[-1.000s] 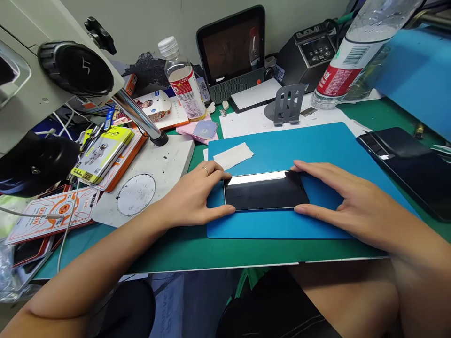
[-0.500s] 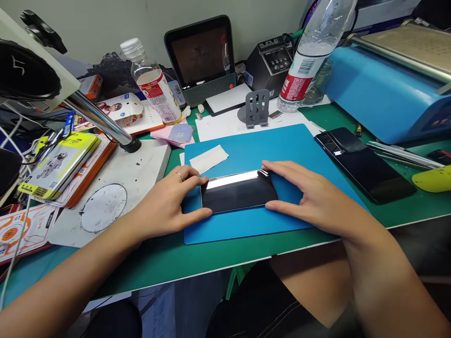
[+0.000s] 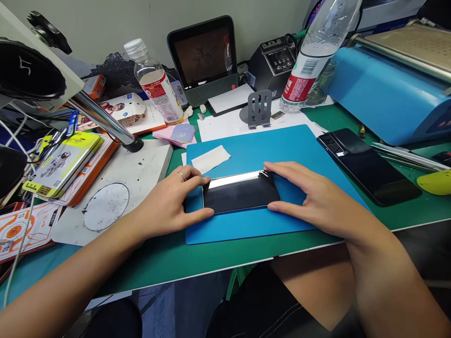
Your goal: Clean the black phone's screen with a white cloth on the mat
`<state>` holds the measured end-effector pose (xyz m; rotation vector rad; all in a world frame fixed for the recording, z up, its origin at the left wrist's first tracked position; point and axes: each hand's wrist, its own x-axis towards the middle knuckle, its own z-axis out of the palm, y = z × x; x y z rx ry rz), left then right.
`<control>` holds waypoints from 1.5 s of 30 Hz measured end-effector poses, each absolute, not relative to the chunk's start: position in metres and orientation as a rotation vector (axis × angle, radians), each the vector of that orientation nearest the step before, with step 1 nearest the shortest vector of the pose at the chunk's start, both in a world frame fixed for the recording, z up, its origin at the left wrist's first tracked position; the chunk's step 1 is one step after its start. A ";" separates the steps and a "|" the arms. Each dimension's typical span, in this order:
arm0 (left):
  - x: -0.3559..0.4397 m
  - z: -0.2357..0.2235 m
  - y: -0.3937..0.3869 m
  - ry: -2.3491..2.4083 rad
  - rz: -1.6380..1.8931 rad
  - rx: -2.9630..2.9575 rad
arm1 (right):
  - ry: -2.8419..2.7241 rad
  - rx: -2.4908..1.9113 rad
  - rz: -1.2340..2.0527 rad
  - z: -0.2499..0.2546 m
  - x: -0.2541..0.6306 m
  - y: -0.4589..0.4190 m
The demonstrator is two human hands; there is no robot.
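Just in from the front edge of the surface [image 3: 229, 256], the left hand [image 3: 172, 199], fingers [image 3: 193, 177] bent, and the right hand [image 3: 312, 192], forefinger [image 3: 289, 172] straighter, face each other in a two-sided hold, thumbs [image 3: 287, 207] nearest that edge, bare forearms [image 3: 91, 258] slanting inward.

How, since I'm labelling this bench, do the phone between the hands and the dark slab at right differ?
The left hand and right hand touch the phone; the dark slab lies untouched. The phone runs roughly sideways; the dark slab slants steeply and looks longer. Both look black and glossy.
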<state>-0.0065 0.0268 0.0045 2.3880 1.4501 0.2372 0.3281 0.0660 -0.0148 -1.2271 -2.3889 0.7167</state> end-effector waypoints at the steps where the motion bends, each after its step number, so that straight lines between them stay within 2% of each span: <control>1: -0.007 0.005 0.027 1.451 0.238 2.386 | -2.390 -1.224 0.714 -0.015 0.328 0.066; 45: -0.006 0.005 0.027 1.456 0.257 2.381 | -2.399 -1.239 0.681 -0.015 0.327 0.067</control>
